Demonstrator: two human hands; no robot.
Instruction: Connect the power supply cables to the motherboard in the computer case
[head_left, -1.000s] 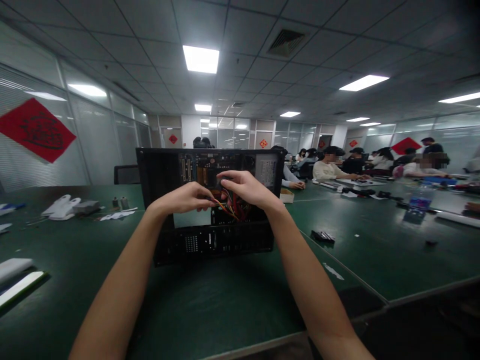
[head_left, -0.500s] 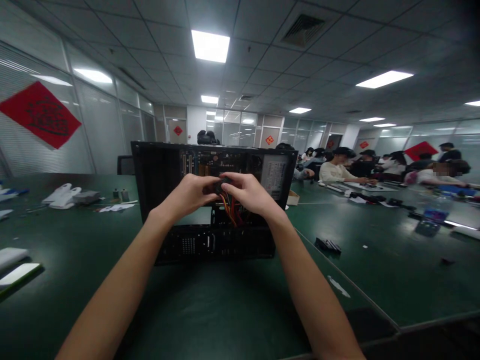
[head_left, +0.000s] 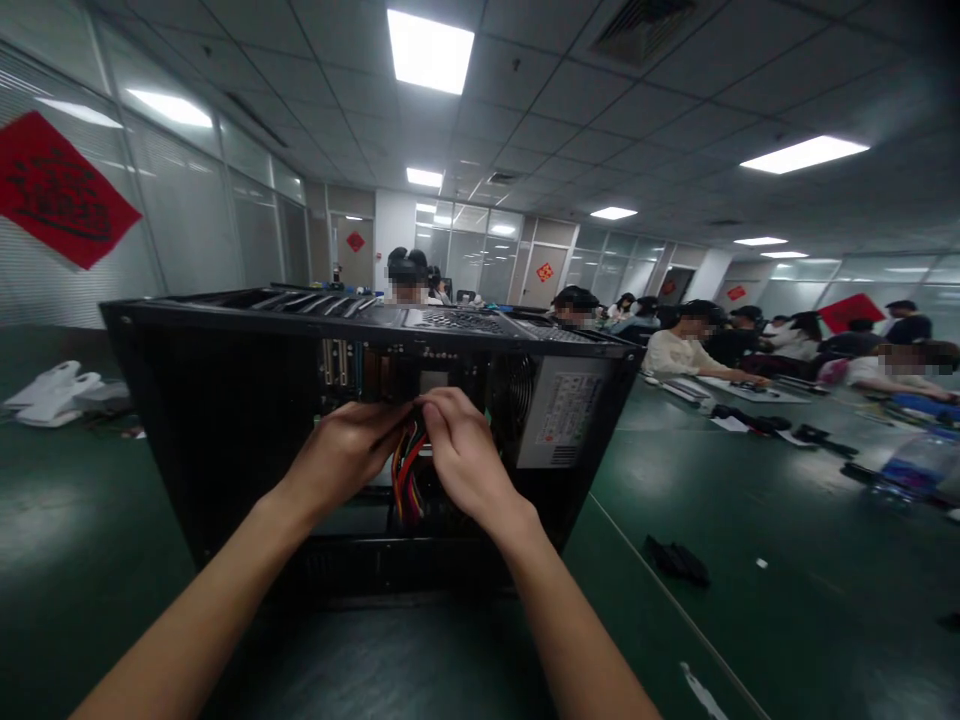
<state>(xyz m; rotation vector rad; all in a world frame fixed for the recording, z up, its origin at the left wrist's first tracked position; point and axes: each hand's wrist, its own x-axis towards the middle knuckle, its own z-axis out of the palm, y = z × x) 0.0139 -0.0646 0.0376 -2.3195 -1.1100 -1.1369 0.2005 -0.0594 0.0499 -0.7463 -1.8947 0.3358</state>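
Observation:
A black computer case (head_left: 360,322) stands on the green table with its side open towards me. My left hand (head_left: 341,450) and my right hand (head_left: 465,445) meet inside the opening, fingertips pinched together at the upper end of a bundle of coloured power cables (head_left: 407,470). Whatever connector the cables end in is hidden by my fingers. Behind my hands is the motherboard (head_left: 379,370), partly covered. To the right, the power supply (head_left: 562,415) with its white label sits in the case, beside a round fan (head_left: 514,390).
A white plastic bag (head_left: 56,393) lies on the green table (head_left: 637,470) at the left. On the right are a black part (head_left: 676,560), a scrap of paper (head_left: 701,690) and a clear plastic bottle (head_left: 919,465). Several people sit at tables farther back.
The case now looks larger and closer, and its top shows more. My hands have stayed together at the cable bundle, sitting slightly lower and more to the left in view.

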